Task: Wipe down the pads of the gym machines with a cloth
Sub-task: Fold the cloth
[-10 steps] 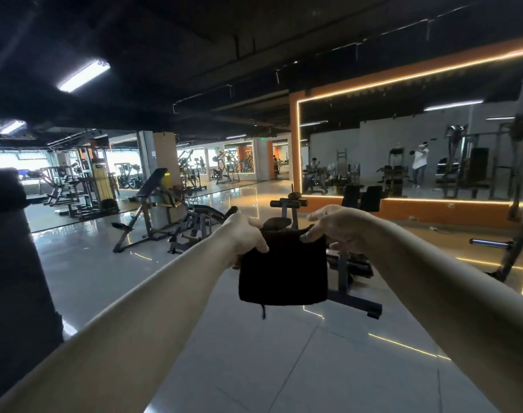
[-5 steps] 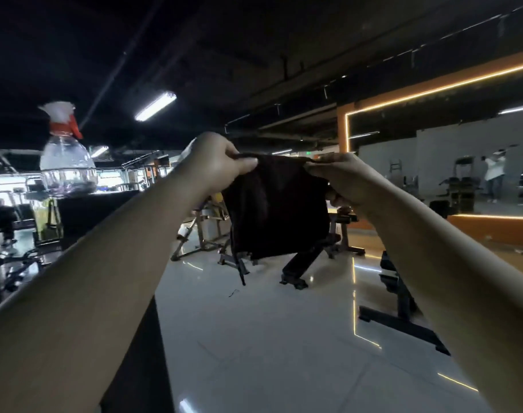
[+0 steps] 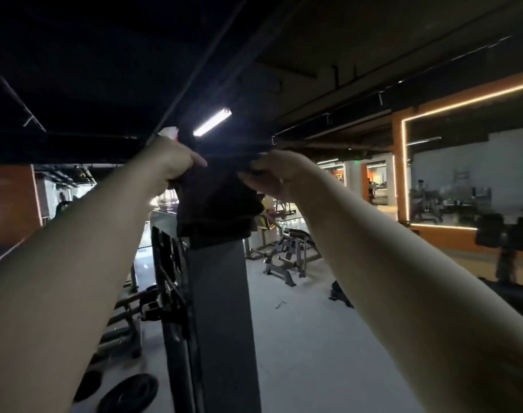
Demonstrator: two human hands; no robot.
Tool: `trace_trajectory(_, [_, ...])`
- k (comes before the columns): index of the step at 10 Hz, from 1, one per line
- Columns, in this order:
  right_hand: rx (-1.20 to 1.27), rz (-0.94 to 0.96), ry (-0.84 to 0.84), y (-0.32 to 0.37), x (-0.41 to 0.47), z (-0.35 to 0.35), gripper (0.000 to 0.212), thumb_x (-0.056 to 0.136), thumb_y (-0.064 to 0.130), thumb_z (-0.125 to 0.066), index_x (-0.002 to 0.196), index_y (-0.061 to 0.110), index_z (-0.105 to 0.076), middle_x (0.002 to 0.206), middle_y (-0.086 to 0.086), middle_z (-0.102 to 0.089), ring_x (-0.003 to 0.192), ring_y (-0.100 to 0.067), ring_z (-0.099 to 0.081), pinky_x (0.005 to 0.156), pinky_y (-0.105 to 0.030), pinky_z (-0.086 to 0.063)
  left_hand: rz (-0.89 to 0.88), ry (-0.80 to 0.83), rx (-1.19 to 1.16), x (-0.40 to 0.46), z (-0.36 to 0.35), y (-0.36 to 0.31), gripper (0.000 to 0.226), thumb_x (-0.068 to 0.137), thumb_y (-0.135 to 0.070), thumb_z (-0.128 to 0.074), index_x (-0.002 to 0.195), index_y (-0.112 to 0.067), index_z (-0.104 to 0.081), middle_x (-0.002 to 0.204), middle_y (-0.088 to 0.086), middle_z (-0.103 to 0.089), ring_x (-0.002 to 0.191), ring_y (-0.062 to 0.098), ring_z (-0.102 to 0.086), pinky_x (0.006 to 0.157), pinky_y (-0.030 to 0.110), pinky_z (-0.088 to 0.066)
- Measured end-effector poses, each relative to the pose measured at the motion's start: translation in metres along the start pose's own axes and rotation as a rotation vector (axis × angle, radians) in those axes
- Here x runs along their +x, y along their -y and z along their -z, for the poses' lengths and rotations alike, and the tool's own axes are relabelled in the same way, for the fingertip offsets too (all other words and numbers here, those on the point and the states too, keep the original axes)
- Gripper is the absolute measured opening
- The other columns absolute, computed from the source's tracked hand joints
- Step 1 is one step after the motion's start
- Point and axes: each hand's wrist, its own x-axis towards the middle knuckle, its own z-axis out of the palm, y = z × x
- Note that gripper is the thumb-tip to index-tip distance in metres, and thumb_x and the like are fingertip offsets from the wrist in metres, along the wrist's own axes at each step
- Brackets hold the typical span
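Raised higher, dark cloth [image 3: 215, 204] hanging creased

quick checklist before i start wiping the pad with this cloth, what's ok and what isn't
1. Cloth held by both hands: ok. The left hand and right hand pinch its top edge.
2. Cloth spread flat: not ok, its lower part hangs bunched.
3. Cloth touching the pad: cannot tell, it hangs in front of the pad's top.
4. Spray bottle within reach: ok, it shows just behind the left hand.
5. Cloth damp: cannot tell.
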Motion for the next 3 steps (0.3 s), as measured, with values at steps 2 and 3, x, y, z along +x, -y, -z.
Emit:
trace_trajectory(2, [-0.283, 0.095, -0.061, -0.032, 0.041, -0.033, 0.011, 0.090, -0.001, -0.051, 0.089, 0.009, -0.056, 0.086, -0.011, -0.054, 0.086, -0.022, -0.056, 0.077, -0.029, -0.051, 0.102, -0.077, 0.127, 0.026, -0.002, 0.045, 0.039, 0.074, -0.013, -0.078, 0.108, 0.000, -0.063, 0.106, 0.014, -0.066, 0.096, 0.032, -0.064, 0.081, 0.033, -0.050])
trace_trajectory(3, [-0.612, 0.153, -0.109, -0.044, 0.051, -0.040, 0.030, 0.091, 0.010, -0.058, 0.121, 0.008, -0.056, 0.113, -0.011, -0.060, 0.105, -0.025, -0.058, 0.085, -0.030, -0.048, 0.110, -0.025, 0.327, 0.029, -0.011, 0.054, 0.023, 0.086, -0.012, -0.062, 0.104, 0.001, -0.057, 0.099, 0.016, -0.061, 0.095, 0.033, -0.063, 0.065, 0.028, -0.043])
